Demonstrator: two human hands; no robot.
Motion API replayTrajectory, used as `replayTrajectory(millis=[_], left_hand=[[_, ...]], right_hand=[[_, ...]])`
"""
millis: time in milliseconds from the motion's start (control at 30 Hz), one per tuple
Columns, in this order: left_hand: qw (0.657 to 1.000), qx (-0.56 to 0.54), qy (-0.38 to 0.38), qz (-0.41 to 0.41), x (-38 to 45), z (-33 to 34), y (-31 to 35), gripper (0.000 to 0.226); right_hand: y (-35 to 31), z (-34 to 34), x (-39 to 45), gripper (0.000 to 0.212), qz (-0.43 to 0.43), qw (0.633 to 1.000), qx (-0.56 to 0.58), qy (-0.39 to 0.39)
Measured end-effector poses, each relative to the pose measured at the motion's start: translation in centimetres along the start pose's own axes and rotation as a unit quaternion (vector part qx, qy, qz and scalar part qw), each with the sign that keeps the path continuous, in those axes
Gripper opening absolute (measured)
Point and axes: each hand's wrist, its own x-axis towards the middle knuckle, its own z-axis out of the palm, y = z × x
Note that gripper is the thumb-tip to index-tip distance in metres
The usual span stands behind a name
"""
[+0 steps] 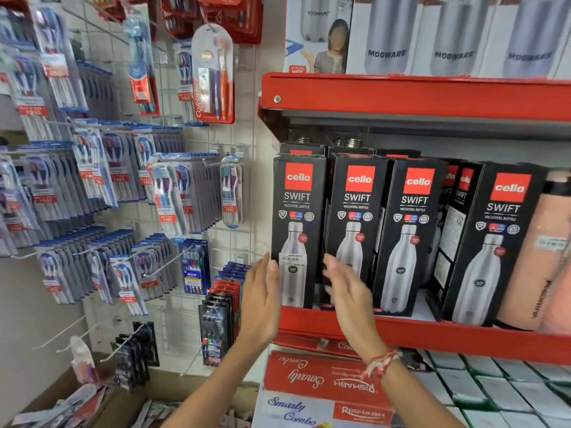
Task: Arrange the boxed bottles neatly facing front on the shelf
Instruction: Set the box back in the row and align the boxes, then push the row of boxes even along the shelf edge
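Black Cello Swift bottle boxes stand in a row on the red shelf [463,333]. The leftmost box [298,211] faces front at the shelf's left end. My left hand [262,301] lies flat against its left side, thumb on its front edge. My right hand [349,291] reaches between this box and the second box [355,217], fingers spread and touching their lower fronts. A third box [408,236] faces front. Two boxes [454,217] behind it are turned sideways. A fourth front-facing box [494,242] stands at the right.
A peach bottle [537,257] stands at the shelf's right end. Modware boxes [448,35] fill the shelf above. Toothbrush packs [167,196] hang on a wire grid to the left. Red Smarty Combo cartons [321,384] sit below the shelf.
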Motion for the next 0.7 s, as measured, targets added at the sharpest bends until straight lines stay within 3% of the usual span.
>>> replayTrajectory(millis=[33, 100, 167, 267, 433, 700], left_hand=[[0.998, 0.014, 0.059, 0.030, -0.6, 0.6, 0.7, 0.053], [0.996, -0.031, 0.064, 0.057, -1.5, 2.0, 2.1, 0.055], [0.994, -0.098, -0.033, 0.030, -2.1, 3.8, 3.3, 0.076], [0.980, -0.120, -0.133, -0.082, -2.4, 6.4, 4.4, 0.103], [0.966, -0.127, -0.153, -0.166, -2.0, 8.2, 4.9, 0.092], [0.960, -0.144, -0.124, -0.206, -2.0, 7.7, 4.6, 0.119]], right_hand=[[0.2, -0.8, -0.3, 0.047, -0.018, 0.998, -0.007, 0.064], [0.4, -2.4, -0.8, 0.043, -0.019, 0.992, -0.021, 0.124], [1.3, -3.9, -0.8, 0.052, 0.020, 0.995, -0.020, 0.100], [1.8, -5.3, -0.7, 0.064, 0.115, 0.993, 0.004, 0.013], [1.7, -6.1, -0.1, 0.067, 0.166, 0.984, 0.040, -0.054], [2.1, -7.0, -0.3, 0.078, 0.156, 0.984, 0.049, -0.075]])
